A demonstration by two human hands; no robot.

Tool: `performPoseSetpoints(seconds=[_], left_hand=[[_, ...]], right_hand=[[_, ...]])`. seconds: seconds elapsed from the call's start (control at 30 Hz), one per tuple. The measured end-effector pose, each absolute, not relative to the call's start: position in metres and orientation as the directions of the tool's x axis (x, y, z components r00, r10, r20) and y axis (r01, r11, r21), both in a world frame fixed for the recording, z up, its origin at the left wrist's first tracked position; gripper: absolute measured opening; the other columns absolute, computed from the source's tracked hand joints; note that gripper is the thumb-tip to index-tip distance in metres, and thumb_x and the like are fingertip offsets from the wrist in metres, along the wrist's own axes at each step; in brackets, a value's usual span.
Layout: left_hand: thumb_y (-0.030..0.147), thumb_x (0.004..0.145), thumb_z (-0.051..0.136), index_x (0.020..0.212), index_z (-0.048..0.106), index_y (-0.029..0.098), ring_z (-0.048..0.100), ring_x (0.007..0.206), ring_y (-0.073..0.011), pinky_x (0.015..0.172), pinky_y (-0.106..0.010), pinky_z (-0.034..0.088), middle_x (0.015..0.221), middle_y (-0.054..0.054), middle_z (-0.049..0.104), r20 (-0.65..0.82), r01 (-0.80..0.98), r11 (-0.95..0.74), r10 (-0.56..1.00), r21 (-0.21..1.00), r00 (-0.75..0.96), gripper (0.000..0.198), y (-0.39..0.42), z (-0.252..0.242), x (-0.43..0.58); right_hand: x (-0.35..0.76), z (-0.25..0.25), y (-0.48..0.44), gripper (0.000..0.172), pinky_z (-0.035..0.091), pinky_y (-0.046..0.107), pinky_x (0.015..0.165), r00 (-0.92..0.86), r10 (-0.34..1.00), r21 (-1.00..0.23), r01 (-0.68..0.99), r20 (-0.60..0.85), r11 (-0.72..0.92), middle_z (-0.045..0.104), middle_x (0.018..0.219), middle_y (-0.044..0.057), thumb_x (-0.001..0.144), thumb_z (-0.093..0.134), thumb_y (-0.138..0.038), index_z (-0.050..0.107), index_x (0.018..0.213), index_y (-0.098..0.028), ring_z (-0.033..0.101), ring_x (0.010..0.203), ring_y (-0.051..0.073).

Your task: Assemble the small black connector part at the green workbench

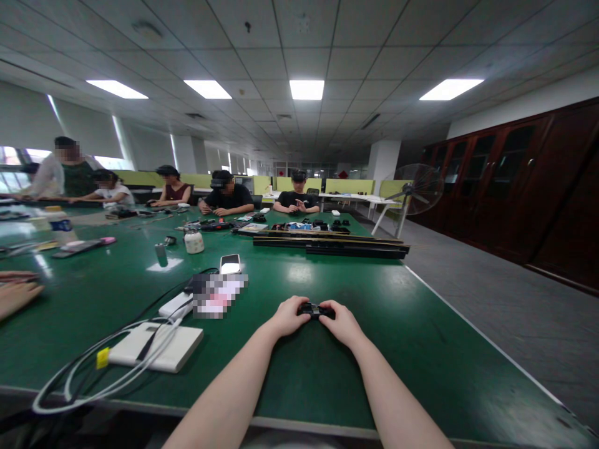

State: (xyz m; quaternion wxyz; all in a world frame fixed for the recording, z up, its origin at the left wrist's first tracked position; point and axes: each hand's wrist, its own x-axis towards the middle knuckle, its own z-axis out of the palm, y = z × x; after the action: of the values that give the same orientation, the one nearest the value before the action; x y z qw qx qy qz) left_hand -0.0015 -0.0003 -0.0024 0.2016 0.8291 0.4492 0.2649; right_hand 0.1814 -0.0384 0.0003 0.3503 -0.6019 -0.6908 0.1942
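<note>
Between my two hands is a small black object (316, 310) with a greyish part in its middle; its exact kind is too small to make out. My left hand (289, 316) grips its left end, thumb on the near side and fingers on the far side. Its right end is held the same way by my right hand (344, 321). Both hands rest low over the green table (299, 368), and my fingers hide the object's two ends.
Left of my arms lie a white flat box (175, 349), looped cables (70, 386) and a phone (230, 264). A white jar (193, 242) stands farther back. Long black bars (355, 249) cross the table ahead. Another person's hand (19, 293) is at far left; several people sit beyond.
</note>
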Motion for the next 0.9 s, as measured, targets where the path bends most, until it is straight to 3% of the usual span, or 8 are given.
performPoseSetpoints(seconds=[0.9], left_hand=[[0.027, 0.074, 0.059, 0.115, 0.056, 0.017, 0.058, 0.1, -0.0222, 0.089, -0.031, 0.045, 0.109, -0.008, 0.061, 0.256, 0.646, -0.512, 0.854, 0.566, 0.452, 0.042, -0.0002, -0.003, -0.0014]], right_hand=[[0.1814, -0.003, -0.037, 0.028, 0.044, 0.033, 0.086, -0.03, 0.966, -0.693, 0.691, 0.257, 0.206, 0.067, 0.097, 0.004, 0.069, 0.058, -0.023, 0.062, 0.096, -0.022, 0.06, 0.094, 0.019]])
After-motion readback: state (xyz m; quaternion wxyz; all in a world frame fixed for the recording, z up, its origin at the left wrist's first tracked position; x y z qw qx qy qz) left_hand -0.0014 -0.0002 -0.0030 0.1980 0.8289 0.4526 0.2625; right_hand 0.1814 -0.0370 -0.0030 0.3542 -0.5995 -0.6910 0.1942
